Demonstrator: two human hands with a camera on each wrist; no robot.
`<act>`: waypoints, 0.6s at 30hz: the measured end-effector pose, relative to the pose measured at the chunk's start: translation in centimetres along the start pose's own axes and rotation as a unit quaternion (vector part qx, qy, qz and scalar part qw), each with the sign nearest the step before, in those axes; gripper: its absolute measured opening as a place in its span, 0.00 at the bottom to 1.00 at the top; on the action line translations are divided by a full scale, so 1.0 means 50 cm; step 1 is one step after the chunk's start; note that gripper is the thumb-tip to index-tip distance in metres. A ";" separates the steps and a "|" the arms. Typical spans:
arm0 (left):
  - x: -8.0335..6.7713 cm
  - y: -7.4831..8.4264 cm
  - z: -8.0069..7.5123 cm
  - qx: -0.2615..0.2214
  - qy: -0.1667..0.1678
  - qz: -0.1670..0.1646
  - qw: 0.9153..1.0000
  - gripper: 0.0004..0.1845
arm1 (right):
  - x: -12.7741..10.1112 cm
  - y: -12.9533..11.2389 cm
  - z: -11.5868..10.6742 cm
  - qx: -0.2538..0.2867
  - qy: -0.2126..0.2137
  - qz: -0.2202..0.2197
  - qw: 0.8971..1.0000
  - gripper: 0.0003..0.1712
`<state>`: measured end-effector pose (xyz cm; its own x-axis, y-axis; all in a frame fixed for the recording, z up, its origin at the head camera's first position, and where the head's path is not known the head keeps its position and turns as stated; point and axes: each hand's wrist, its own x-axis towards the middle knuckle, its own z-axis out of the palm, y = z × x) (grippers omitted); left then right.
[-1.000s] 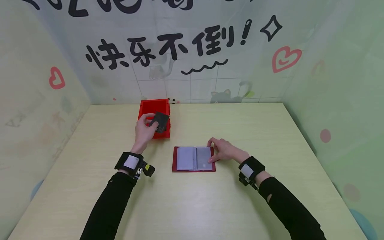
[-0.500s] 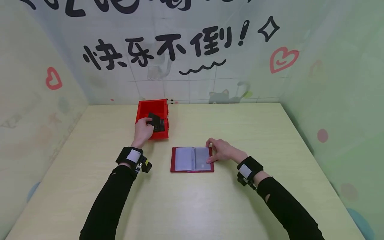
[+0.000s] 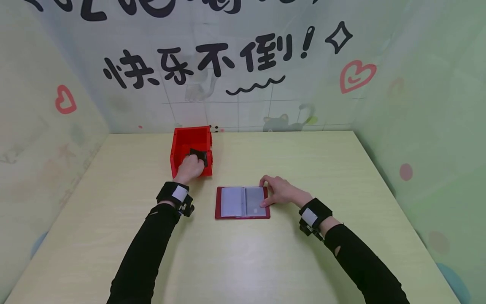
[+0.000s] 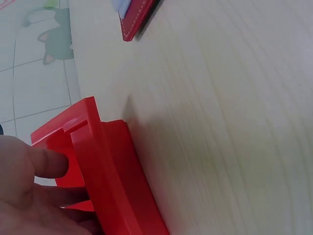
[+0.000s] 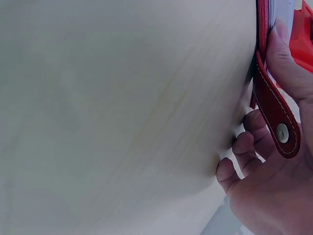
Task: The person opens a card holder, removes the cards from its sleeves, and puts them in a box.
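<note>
My left hand (image 3: 191, 164) reaches into the red plastic box (image 3: 178, 145) near the back of the table, its curled fingers holding a black card (image 3: 200, 154) low inside. The left wrist view shows the fingers (image 4: 46, 164) behind the red box wall (image 4: 110, 171), with the card hidden. An open red card holder (image 3: 242, 202) with clear sleeves lies flat at the table's middle. My right hand (image 3: 271, 192) rests on its right edge, thumb on the right page. In the right wrist view the thumb (image 5: 288, 58) lies on the holder, and its snap strap (image 5: 275, 115) crosses the hand.
The pale wooden table (image 3: 243, 261) is walled in by printed panels at the back and on both sides. A corner of the card holder (image 4: 134, 22) shows beyond the box in the left wrist view.
My left hand has lowered the black card from above the box's front rim down into the box. The right hand has stayed on the card holder.
</note>
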<state>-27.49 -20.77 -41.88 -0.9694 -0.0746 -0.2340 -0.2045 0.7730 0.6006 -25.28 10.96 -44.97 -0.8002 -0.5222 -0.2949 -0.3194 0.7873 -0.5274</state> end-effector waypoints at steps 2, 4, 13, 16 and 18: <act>-0.006 0.007 0.004 0.027 -0.001 0.000 1.000 0.18 | 0.000 0.001 0.000 0.000 -0.001 -0.002 1.000 0.33; -0.011 0.010 0.009 0.044 0.002 0.000 0.999 0.20 | 0.000 0.003 -0.001 -0.002 -0.002 -0.004 1.000 0.33; -0.051 0.017 0.049 0.011 0.144 0.070 0.987 0.21 | 0.001 0.000 -0.001 -0.009 -0.002 -0.007 1.000 0.33; -0.076 0.035 0.072 -0.015 0.184 0.113 0.976 0.24 | -0.001 0.001 -0.001 -0.014 0.000 -0.009 1.000 0.34; -0.094 0.048 0.089 -0.031 0.186 0.145 0.971 0.23 | -0.001 0.002 0.000 -0.015 0.002 -0.013 1.000 0.34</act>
<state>-22.79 -15.76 -42.74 -0.9672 -0.0916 0.2369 0.0870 0.7568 0.6478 -25.28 11.09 -45.01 -0.7936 -0.5416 -0.2772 -0.3560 0.7829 -0.5102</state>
